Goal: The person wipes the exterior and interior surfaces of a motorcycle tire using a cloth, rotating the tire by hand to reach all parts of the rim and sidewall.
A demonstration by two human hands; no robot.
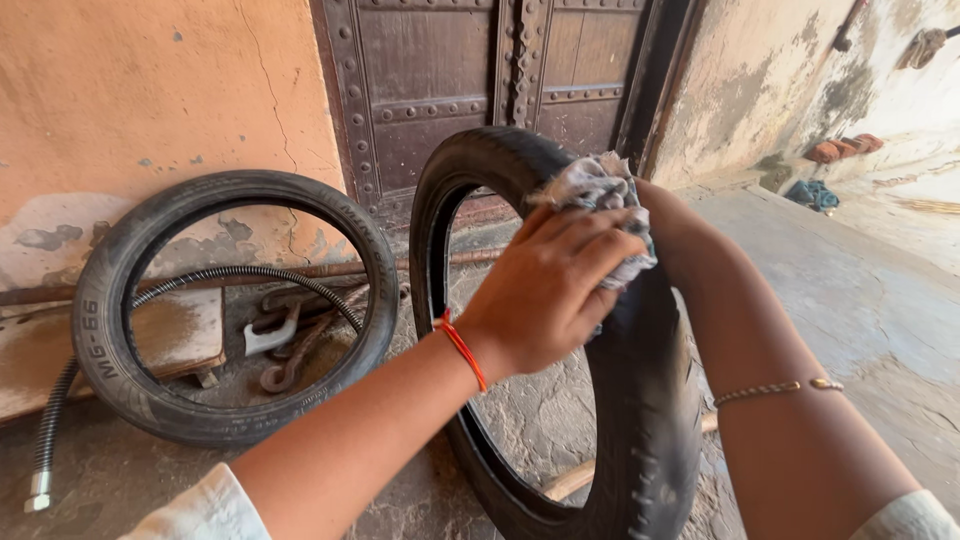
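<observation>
Two hands meet atop the upright tyre (640,400): your left hand (545,300) clenches a soft, limp rag (600,185), your right hand's grip hidden behind it.

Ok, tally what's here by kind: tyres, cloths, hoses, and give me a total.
Tyres: 2, the upright tyre under the hands, and the leaning tyre against the wall.
Cloths: 1, the rag pressed on by the left hand.
Hoses: 1, the ribbed hose.
Total: 4

cracked stone floor (870,330) — on it an upright black tyre (640,420), a second tyre (130,380) leaning at the wall, a ribbed hose (50,420), metal tools (285,345).
</observation>
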